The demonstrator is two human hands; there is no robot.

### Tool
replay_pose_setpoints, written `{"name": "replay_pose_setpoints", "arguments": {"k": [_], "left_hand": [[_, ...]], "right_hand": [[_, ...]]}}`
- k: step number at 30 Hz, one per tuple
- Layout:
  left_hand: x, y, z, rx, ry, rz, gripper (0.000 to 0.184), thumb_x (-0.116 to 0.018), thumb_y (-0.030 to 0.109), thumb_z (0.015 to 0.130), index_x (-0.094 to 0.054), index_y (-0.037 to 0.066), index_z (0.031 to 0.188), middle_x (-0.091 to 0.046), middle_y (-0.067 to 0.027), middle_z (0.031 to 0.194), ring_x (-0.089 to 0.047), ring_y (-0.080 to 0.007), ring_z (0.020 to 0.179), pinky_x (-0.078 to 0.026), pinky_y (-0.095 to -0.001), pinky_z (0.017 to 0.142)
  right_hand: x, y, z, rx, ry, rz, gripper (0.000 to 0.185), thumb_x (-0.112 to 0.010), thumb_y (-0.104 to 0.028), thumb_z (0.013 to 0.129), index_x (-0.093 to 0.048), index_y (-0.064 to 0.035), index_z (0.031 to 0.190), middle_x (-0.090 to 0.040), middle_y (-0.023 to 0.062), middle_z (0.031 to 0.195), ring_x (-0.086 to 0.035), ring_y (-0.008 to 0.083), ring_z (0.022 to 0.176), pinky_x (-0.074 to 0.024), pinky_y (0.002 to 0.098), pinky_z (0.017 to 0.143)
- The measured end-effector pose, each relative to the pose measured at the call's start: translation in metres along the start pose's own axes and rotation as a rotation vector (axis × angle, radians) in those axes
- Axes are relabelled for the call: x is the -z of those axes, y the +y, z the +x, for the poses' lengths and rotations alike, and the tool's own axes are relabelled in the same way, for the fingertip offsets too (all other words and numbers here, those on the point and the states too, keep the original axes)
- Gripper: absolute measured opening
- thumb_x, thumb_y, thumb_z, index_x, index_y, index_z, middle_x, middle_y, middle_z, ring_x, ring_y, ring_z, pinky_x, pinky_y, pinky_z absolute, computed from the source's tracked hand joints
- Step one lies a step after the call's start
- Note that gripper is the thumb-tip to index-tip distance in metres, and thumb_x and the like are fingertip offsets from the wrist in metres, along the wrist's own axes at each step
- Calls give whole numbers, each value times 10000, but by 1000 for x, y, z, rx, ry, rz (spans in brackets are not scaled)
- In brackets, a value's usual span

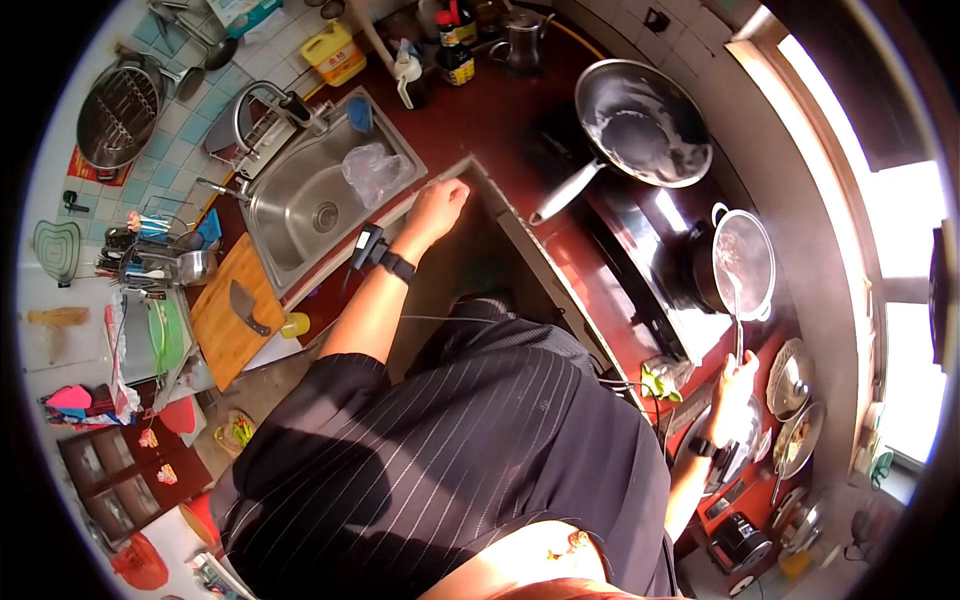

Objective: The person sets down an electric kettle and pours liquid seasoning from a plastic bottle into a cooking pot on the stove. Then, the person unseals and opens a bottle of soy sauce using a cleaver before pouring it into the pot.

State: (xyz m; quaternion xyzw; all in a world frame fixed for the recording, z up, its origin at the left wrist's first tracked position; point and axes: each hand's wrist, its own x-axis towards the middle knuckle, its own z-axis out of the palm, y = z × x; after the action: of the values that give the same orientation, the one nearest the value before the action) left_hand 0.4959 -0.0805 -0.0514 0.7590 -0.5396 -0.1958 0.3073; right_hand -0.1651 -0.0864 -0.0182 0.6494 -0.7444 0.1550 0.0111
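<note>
My right hand [735, 394] is wrapped round the handle of a metal ladle [739, 335]. The ladle's far end reaches into a two-handled pot [773, 262] on the stove, and its bowl is hard to make out among the pale contents. My left hand [440, 208] is curled into a fist in front of the sink's [287, 262] near corner, with nothing visible in it. A crumpled clear plastic bag [374, 174] lies in the sink beyond that hand. A large wok [642, 125] sits on the other burner, its handle pointing towards me.
Left of the sink, a knife [246, 308] lies on a wooden cutting board [226, 322]. Sauce bottles [455, 58] and a yellow jug [333, 55] stand at the back. Lids [790, 380] lean by the window side, near my right hand.
</note>
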Motion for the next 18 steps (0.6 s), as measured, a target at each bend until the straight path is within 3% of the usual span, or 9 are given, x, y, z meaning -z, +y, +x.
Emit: {"name": "replay_pose_setpoints", "arguments": {"k": [1,2,5,10,15,18], "left_hand": [[4,-8,14,42,20,-22,234,-610,238,971,-716,39,1033,-744,-112,886,-720,-253,864,-544,-367,795],[11,-12,29,105,13,-48,239,-607,241,972,-718,41,1039,-745,-108,889,-726,-240,877,-548,-358,800],[24,-44,80,126,6,-93,253,-594,229,986,-711,15,1054,-757,-102,925,-733,-212,879,-556,-341,787],[40,-80,157,200,3,-318,254,-586,209,997,-703,-7,1061,-764,-110,976,-740,-183,871,-562,-328,752],[38,-144,227,191,397,-112,266,-656,238,947,-698,0,1058,-751,-161,972,-740,-271,831,-560,-374,750],[54,-163,256,264,467,72,296,-677,221,916,-671,-14,1096,-728,-177,1013,-706,-333,941,-550,-415,822]], "right_hand": [[0,-2,-2,0,17,34,471,-677,-279,967,-534,-15,1330,-680,228,1097,-682,370,966,-540,442,894],[-4,-5,-7,78,166,-20,429,-673,-248,967,-568,9,1294,-688,198,1051,-693,297,862,-562,403,761],[-4,-15,-12,-16,186,-19,418,-672,-240,963,-579,16,1280,-687,201,1054,-690,292,855,-560,399,760],[-7,-25,-59,-342,21,-3,401,-670,-227,957,-598,27,1258,-684,206,1060,-686,284,844,-556,391,759],[-7,-62,-125,-643,-196,56,385,-668,-214,951,-616,39,1236,-682,212,1065,-682,276,832,-552,384,758],[-12,-83,-149,-689,-197,142,359,-662,-199,943,-634,50,1199,-683,202,1017,-677,263,792,-548,372,729]]}}
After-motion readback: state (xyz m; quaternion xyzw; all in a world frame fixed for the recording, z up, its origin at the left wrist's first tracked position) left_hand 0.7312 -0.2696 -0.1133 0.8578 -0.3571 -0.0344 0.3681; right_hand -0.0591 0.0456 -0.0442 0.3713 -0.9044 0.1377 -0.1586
